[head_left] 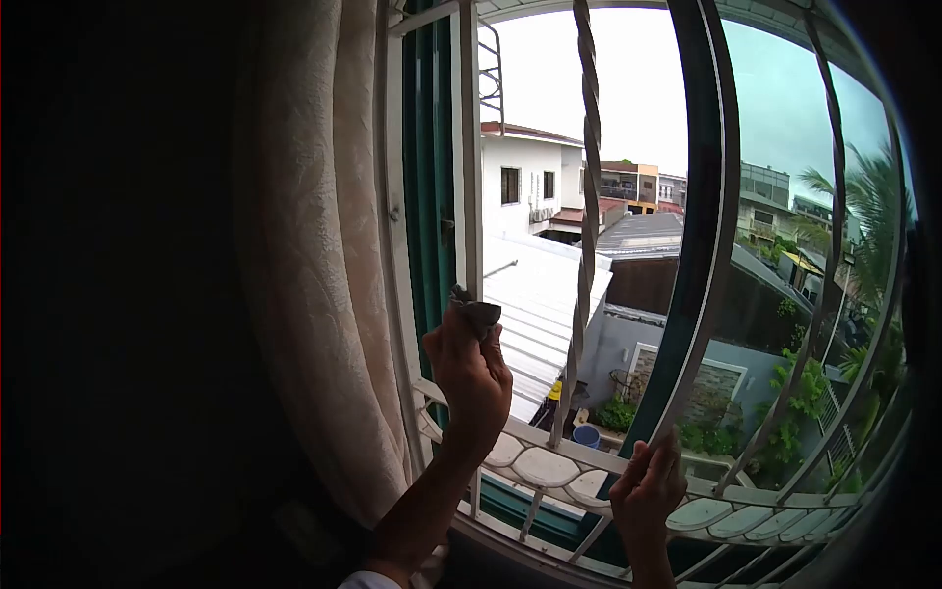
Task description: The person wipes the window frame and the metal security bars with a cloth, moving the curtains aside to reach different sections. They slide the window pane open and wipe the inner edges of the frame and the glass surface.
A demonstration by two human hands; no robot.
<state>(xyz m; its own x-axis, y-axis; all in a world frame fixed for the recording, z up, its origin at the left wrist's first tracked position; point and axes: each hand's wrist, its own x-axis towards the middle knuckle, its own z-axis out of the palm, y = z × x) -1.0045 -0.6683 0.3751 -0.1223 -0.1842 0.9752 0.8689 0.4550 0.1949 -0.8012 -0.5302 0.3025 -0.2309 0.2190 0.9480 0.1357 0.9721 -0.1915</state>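
A crumpled dark grey cloth (479, 312) is pinched in my left hand (469, 373). That hand is raised against the white upright (469, 177) at the left side of the window grille, so the cloth touches or lies very near it. Lower and to the right, my right hand (648, 486) has its fingers curled at the grille's lower rail (589, 454), beside the bottom of the dark green window frame (659, 378). The fingers hide exactly where they grip.
A pale patterned curtain (319, 245) hangs left of the window. Twisted metal bars (589, 167) cross the opening, with oval grille work (545, 467) below. Tinted glass (775, 128) covers the right side. Outside are a white corrugated roof (535, 314), houses and plants.
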